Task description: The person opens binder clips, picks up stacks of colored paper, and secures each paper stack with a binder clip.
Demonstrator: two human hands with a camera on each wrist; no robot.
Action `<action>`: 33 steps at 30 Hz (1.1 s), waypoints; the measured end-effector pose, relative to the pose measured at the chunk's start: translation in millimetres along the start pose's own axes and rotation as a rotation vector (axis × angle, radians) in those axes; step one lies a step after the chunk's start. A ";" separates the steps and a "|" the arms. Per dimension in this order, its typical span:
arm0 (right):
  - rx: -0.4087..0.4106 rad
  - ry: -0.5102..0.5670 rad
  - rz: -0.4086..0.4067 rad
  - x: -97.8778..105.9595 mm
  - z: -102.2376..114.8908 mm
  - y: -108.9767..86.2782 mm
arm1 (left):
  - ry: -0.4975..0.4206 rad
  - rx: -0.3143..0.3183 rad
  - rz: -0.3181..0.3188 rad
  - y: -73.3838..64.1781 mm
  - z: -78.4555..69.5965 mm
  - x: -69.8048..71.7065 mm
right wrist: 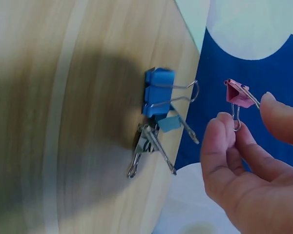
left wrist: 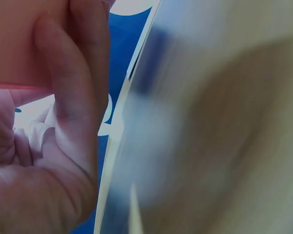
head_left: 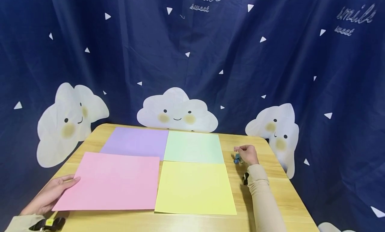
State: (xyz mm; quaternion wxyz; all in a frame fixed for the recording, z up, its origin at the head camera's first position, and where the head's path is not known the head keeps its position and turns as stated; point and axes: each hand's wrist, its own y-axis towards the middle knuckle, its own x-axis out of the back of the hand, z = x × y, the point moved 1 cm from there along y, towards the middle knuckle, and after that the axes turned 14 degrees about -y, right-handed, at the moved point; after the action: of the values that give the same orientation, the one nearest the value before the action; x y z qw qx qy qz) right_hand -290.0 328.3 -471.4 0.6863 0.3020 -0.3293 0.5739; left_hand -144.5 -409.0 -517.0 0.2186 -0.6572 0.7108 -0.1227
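Note:
My left hand (head_left: 55, 193) grips a pink sheet of paper (head_left: 112, 182) by its left edge, thumb on top and the other fingers beneath. In the left wrist view the fingers (left wrist: 71, 73) curl against the paper's pink underside. My right hand (right wrist: 254, 170) holds a small pink binder clip (right wrist: 239, 93) by its wire handles, raised off the table. Close by on the wood lie a larger blue binder clip (right wrist: 159, 91), a small light-blue clip (right wrist: 169, 124) and a patterned clip (right wrist: 147, 141), bunched together.
Purple (head_left: 136, 141), green (head_left: 194, 146) and yellow (head_left: 195, 188) sheets lie on the wooden table (head_left: 282, 195). The pink sheet overlaps the purple one in the head view. A dark blue curtain (head_left: 192, 34) with clouds hangs behind the table.

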 end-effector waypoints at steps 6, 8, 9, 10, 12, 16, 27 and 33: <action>0.034 0.025 0.072 -4.2 2.7 2.6 | -0.037 -0.015 -0.005 -1.1 -1.7 0.2; 0.042 0.038 0.079 -4.9 3.7 2.7 | -0.052 -0.015 -0.019 -1.4 -3.2 -0.6; 0.041 0.048 0.078 -5.3 4.1 2.7 | -0.055 -0.014 -0.024 -1.7 -4.1 -1.3; 0.034 0.064 0.078 -5.6 4.5 2.3 | -0.053 -0.014 -0.028 -2.0 -5.1 -2.1; 0.031 0.088 0.073 -5.8 5.5 1.2 | -0.040 -0.015 -0.033 -2.3 -7.2 -3.7; 0.021 0.103 0.053 -5.8 8.9 -2.5 | -0.037 -0.023 -0.032 -3.1 -10.3 -7.6; -0.050 0.235 0.000 -10.2 14.8 -9.0 | -0.069 -0.073 -0.015 4.3 -20.6 -23.2; -0.063 0.285 -0.024 -14.3 12.7 -9.1 | -0.068 -0.113 -0.024 6.0 -27.0 -34.5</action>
State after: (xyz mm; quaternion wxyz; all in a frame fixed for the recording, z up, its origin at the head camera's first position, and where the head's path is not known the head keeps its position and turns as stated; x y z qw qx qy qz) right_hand -284.1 308.4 -475.4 0.7420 0.1994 -0.2429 0.5922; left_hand -161.2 -377.3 -491.0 0.2037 -0.6807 0.7009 -0.0623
